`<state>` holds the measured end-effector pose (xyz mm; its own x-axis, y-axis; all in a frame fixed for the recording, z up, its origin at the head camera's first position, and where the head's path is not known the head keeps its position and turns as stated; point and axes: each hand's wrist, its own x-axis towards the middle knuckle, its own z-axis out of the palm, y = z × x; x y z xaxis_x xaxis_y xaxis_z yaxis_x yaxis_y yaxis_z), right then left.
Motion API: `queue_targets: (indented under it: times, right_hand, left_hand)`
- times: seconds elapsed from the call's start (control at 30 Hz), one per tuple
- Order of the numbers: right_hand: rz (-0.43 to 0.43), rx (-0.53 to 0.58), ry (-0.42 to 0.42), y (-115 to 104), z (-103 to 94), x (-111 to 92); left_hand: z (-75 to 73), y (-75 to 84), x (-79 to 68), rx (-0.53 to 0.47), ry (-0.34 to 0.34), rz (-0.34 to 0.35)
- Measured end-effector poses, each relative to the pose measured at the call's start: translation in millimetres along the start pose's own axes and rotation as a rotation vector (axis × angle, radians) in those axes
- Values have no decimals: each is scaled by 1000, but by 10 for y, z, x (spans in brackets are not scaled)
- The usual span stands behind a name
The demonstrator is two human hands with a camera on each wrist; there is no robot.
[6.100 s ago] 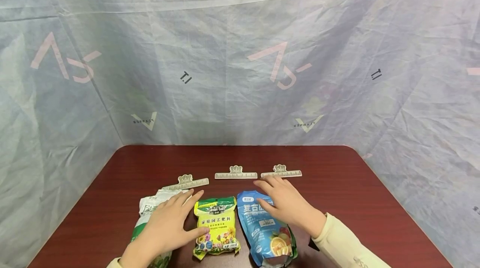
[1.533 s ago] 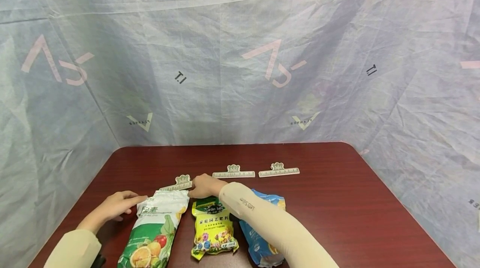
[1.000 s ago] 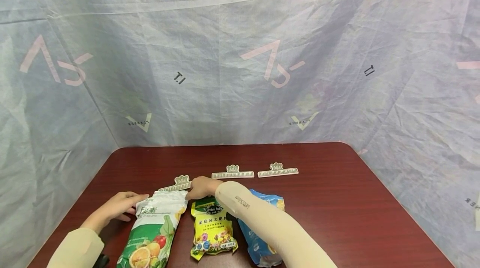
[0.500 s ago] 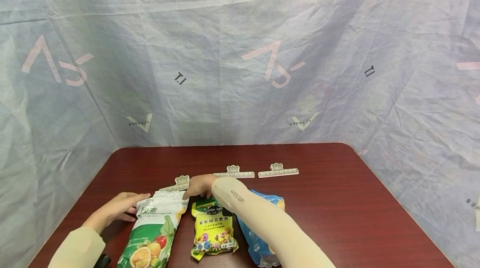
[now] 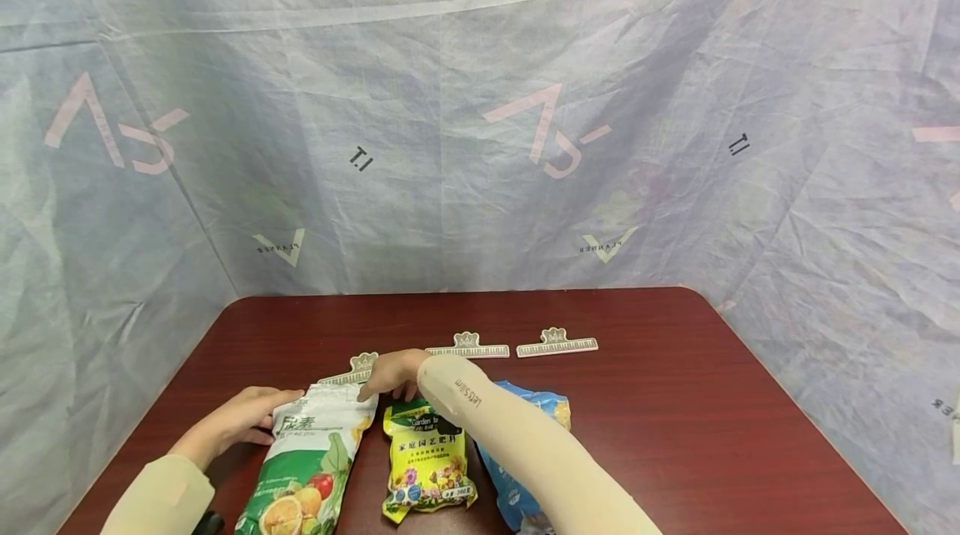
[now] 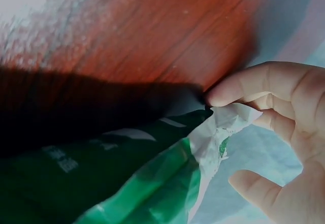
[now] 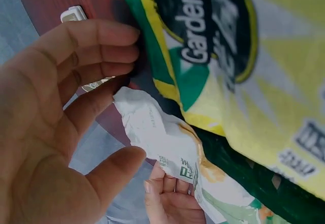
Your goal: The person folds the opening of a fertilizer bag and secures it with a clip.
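One left hand [image 5: 236, 422], thumb spread from fingers, at the upper left edge of the white-and-green bag [image 5: 300, 456] on the table [image 5: 652, 410]. At its top right corner — right hand [image 5: 393, 372], thumb likewise apart — then yellow packet [image 5: 426, 468], blue pouch [image 5: 506, 487].

3 pkts [image 5: 427, 460], 3 clips [image 5: 557, 344]

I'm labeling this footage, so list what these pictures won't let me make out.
Blue pouch: middle hidden by right sleeve, head view.
White-and-green urea bag: bottom cut off by head view's lower edge.
Leftmost clip: right end behind right hand, head view.
Yellow fertilizer packet: finest print too small, head view.
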<state>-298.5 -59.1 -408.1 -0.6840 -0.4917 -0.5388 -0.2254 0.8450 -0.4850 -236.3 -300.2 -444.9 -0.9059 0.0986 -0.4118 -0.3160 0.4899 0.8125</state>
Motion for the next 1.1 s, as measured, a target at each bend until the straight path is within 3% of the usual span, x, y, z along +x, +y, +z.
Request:
queue_targets:
  times: [0.33,0.87,1.1]
  right_hand:
    - [-48,112,-27,33,27,-4]
    - [-175,381,-93,81,23,15]
    - [-191,502,-105,91,54,32]
  left_hand:
    - [15,-63,7,-36,14,7]
    - [-53,-156,6,-165,-93,78]
    - [-87,-154,-15,-208,-140,78]
